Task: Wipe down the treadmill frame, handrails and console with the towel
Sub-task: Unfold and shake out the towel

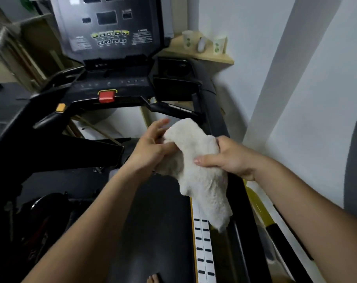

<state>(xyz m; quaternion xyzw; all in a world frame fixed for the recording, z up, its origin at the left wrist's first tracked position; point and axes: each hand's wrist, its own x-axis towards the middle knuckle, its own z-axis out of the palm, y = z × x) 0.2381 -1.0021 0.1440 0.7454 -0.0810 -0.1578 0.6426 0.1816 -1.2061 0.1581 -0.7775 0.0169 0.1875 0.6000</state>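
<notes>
Above the near right part of the black treadmill belt (159,221), I hold the cream fluffy towel (202,186) between both grips, lifted off every surface. My right grip (232,158) is closed round the bunched upper part, thumb laid across the front and fingers behind. The weight hangs from there, and the loose tail drops toward the white slotted side rail (202,242); I cannot tell whether it touches. My left grip (153,148) is only half closed: the thumb pins a fold against the palm while the fingers stand spread and nearly straight behind the cloth. I judge this to be a regathering, bunching the cloth into a firm pad before a pass. The black right handrail (218,119) runs just beyond the towel, so it looks like the handiest thing to wipe. The dark glossy console panel (110,27) and the red stop key (106,96) sit farther off, to the left.
</notes>
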